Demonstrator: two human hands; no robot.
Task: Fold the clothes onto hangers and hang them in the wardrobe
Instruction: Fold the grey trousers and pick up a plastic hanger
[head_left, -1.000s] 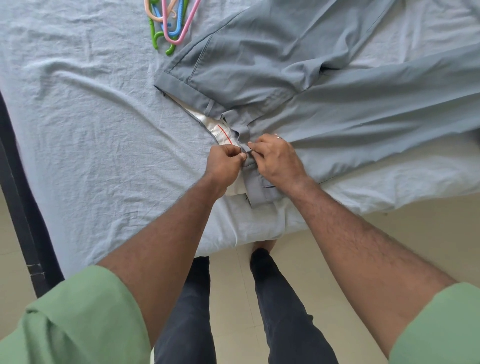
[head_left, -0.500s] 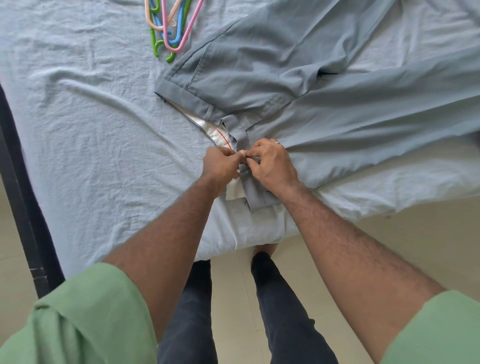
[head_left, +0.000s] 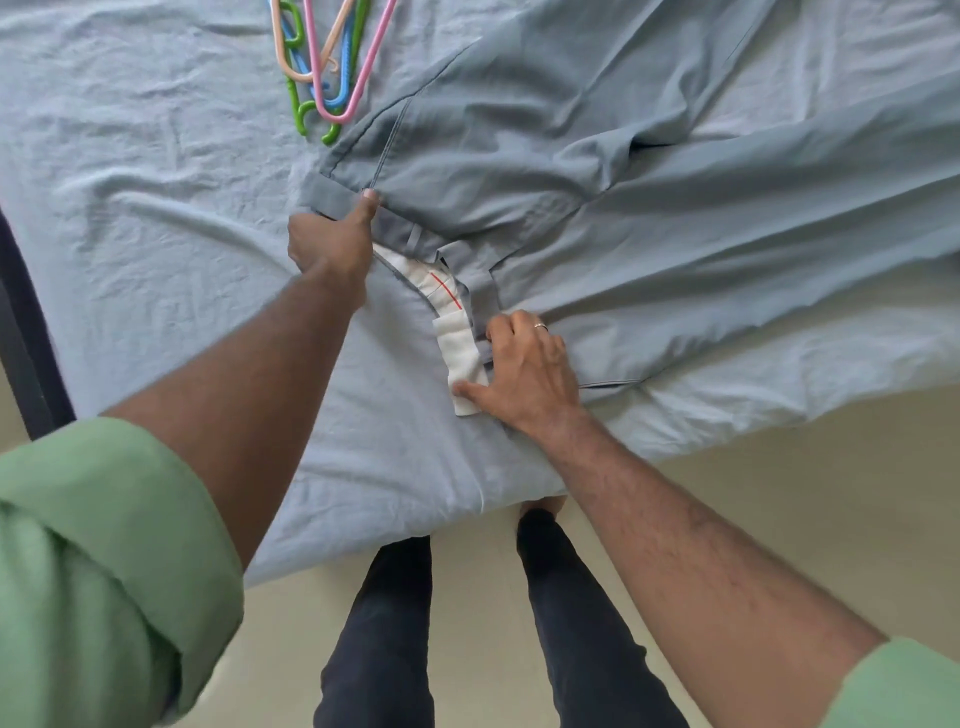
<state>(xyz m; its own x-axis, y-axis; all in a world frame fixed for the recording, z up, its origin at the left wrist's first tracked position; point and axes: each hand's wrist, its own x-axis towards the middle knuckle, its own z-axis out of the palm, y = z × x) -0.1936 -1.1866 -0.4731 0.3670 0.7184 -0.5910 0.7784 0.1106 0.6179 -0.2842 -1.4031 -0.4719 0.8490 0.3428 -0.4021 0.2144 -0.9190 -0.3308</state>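
Our left hand (head_left: 332, 241) pinched the waistband of the grey trousers (head_left: 597, 171), which lay spread on the bed sheet (head_left: 130, 208) just beside the hangers (head_left: 327, 62). Our right hand (head_left: 524, 369) pressed the white lining (head_left: 460, 358) flat, fingers spread.

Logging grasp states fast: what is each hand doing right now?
Left hand: grips the trousers' waistband, thumb on top.
Right hand: rests on the trousers at the fly, thumb on the white lining; grasp cannot be told.
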